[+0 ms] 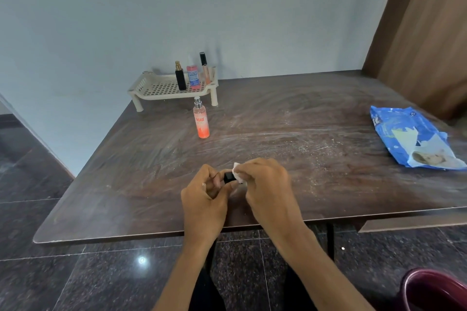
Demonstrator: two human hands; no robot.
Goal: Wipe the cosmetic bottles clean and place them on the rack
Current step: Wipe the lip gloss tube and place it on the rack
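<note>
Over the near middle of the brown table, my left hand point(206, 194) grips a small black bottle point(228, 177), mostly hidden by my fingers. My right hand point(267, 185) pinches a white wipe point(238, 175) against the bottle's right side. A cream perforated rack point(156, 88) stands at the far left edge. Three bottles stand upright on it: a black one with a gold sprayer point(180, 77), a pink one with a blue label point(193, 76) and a slim peach one with a black cap point(205, 67). An orange spray bottle point(201, 119) stands on the table in front of the rack.
A blue pack of wet wipes point(409, 137) lies at the table's right side. The tabletop point(303, 129) is streaked and dusty. A wooden panel point(424, 33) rises at the back right. A maroon bin rim point(429, 288) shows at the lower right, over dark floor tiles.
</note>
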